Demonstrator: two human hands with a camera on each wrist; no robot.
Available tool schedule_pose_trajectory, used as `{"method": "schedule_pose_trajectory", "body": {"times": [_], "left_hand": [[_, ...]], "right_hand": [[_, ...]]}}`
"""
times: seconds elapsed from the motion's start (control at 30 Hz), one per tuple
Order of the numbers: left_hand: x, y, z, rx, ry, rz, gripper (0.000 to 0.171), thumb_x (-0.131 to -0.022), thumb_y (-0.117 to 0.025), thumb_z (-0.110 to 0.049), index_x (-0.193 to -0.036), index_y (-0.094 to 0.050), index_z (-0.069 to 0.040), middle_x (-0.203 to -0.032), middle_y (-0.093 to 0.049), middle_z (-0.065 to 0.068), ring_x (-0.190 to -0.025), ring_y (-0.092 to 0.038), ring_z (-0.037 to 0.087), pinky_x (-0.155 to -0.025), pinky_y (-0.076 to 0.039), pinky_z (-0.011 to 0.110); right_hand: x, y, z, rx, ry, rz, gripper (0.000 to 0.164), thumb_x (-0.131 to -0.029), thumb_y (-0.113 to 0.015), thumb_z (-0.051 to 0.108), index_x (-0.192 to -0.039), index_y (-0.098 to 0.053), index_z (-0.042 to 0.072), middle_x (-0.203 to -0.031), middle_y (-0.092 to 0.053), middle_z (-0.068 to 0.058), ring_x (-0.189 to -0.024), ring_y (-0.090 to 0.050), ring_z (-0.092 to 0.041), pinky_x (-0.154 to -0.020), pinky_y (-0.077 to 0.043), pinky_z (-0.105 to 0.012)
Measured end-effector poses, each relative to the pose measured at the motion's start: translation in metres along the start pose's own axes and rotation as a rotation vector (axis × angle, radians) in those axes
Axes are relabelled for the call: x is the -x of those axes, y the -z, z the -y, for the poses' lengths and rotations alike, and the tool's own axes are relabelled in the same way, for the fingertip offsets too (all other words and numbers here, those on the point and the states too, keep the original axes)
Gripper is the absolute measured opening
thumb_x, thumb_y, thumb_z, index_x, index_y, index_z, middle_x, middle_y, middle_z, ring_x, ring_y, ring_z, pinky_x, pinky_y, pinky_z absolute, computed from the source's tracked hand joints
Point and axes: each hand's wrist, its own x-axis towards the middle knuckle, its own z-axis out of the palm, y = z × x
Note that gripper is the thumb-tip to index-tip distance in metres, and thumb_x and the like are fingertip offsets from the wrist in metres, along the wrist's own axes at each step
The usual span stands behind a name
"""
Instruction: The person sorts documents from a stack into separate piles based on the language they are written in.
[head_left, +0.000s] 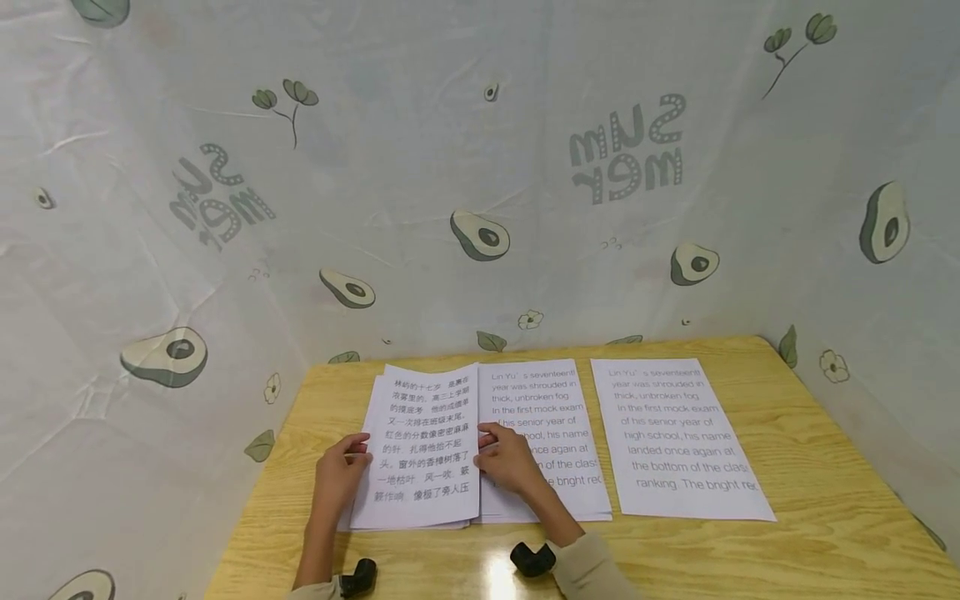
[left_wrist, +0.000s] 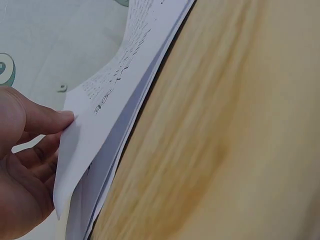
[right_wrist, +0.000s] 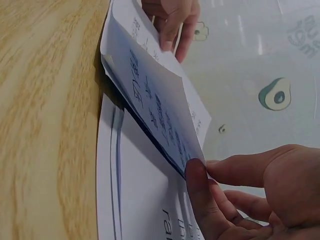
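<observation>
A sheet of paper printed with Chinese characters lies over other sheets at the left of the table, its right side lifted. My left hand pinches its left edge, the thumb on the printed face and other fingers behind it. At the opposite edge my right hand pinches the sheet between thumb and a finger. In the right wrist view the sheet stands tilted and bowed above the stack. Under my right hand lies a pile of English-printed sheets, partly covered by that hand.
Another English-printed sheet lies apart at the right of the wooden table. A pale curtain with avocado prints hangs behind the table and along its sides.
</observation>
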Motion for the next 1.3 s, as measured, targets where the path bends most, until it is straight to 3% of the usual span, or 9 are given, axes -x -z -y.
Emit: {"method": "schedule_pose_trajectory", "body": {"times": [0.33,0.5,0.67,0.83,1.03,1.2,1.3], "left_hand": [[0.0,0.015,0.003,-0.003,0.024,-0.013,0.035,-0.1,-0.066,0.0,-0.134,-0.07,0.004,-0.117,-0.074,0.024,-0.099,-0.072,0.032,-0.08,-0.055,0.03],[-0.001,0.015,0.01,-0.016,0.046,-0.004,0.035,-0.101,-0.065,-0.001,-0.136,-0.069,0.003,-0.119,-0.073,0.024,-0.103,-0.072,0.035,-0.083,-0.057,0.035],[-0.001,0.014,0.014,-0.02,0.068,0.004,0.035,-0.101,-0.066,-0.001,-0.136,-0.069,0.003,-0.12,-0.072,0.024,-0.104,-0.07,0.035,-0.083,-0.057,0.034],[-0.002,0.014,0.016,-0.022,0.055,0.007,0.035,-0.101,-0.067,-0.001,-0.136,-0.069,0.004,-0.12,-0.073,0.025,-0.106,-0.071,0.035,-0.086,-0.058,0.038],[-0.003,0.014,0.017,-0.027,0.049,0.006,0.035,-0.1,-0.068,-0.002,-0.135,-0.069,0.003,-0.12,-0.073,0.024,-0.106,-0.071,0.035,-0.085,-0.058,0.035],[0.001,0.019,0.012,-0.042,0.017,-0.011,0.035,-0.1,-0.069,-0.005,-0.134,-0.069,0.005,-0.119,-0.074,0.025,-0.106,-0.073,0.04,-0.086,-0.061,0.042],[0.005,0.025,0.007,-0.057,0.014,-0.032,0.037,-0.102,-0.069,-0.009,-0.136,-0.068,0.004,-0.12,-0.074,0.024,-0.109,-0.074,0.042,-0.081,-0.062,0.037]], "right_hand": [[-0.004,-0.016,0.002,0.04,0.042,0.001,0.06,-0.084,-0.076,-0.003,-0.141,-0.061,-0.012,-0.107,-0.072,-0.016,-0.091,-0.076,-0.022,-0.074,-0.061,-0.026],[-0.005,-0.021,-0.002,0.07,0.034,-0.018,0.059,-0.082,-0.077,-0.001,-0.139,-0.063,-0.01,-0.105,-0.072,-0.012,-0.089,-0.074,-0.016,-0.073,-0.059,-0.021],[-0.004,-0.022,-0.005,0.071,0.038,-0.028,0.058,-0.082,-0.077,-0.002,-0.138,-0.063,-0.011,-0.103,-0.072,-0.013,-0.088,-0.076,-0.019,-0.072,-0.06,-0.022],[-0.003,-0.022,-0.007,0.078,0.032,-0.033,0.058,-0.083,-0.078,-0.002,-0.139,-0.063,-0.01,-0.104,-0.072,-0.014,-0.088,-0.076,-0.019,-0.073,-0.061,-0.023],[-0.003,-0.021,-0.005,0.062,0.041,-0.02,0.057,-0.085,-0.077,0.0,-0.139,-0.063,-0.011,-0.106,-0.073,-0.014,-0.085,-0.075,-0.014,-0.071,-0.06,-0.021],[-0.001,-0.018,0.002,0.109,0.095,-0.032,0.051,-0.09,-0.078,0.007,-0.136,-0.066,-0.011,-0.105,-0.075,-0.013,-0.083,-0.073,-0.01,-0.073,-0.059,-0.022],[0.002,-0.013,0.007,0.137,0.119,-0.056,0.048,-0.092,-0.078,0.011,-0.133,-0.068,-0.01,-0.105,-0.074,-0.014,-0.087,-0.073,-0.014,-0.075,-0.059,-0.024]]}}
